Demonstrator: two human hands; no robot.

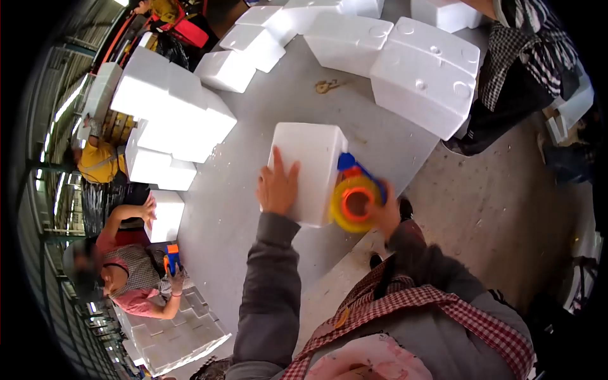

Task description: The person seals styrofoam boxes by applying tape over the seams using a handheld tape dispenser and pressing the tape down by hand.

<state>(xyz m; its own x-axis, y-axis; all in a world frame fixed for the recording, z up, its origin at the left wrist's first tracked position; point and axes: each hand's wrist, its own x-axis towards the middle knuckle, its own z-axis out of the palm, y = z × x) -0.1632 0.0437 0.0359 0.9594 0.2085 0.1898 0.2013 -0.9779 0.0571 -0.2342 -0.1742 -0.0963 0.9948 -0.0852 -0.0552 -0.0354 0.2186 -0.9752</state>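
Note:
A white foam box (309,171) lies on the grey table in front of me. My left hand (278,183) rests flat on its top near the left edge, fingers spread. My right hand (385,214) is wrapped round a tape dispenser (354,201) with a blue and orange frame and a yellow roll. The dispenser's blue head meets the box's right side near the upper corner. Slight blur covers the right hand and the roll, and the dispenser's handle is mostly hidden by my fingers.
White foam boxes (423,76) line the table's far side, and more are stacked (168,107) on the left. A small tan object (327,86) lies on the grey table (253,120). A co-worker (136,272) at left holds another tape dispenser (171,259); another person (516,82) stands at upper right.

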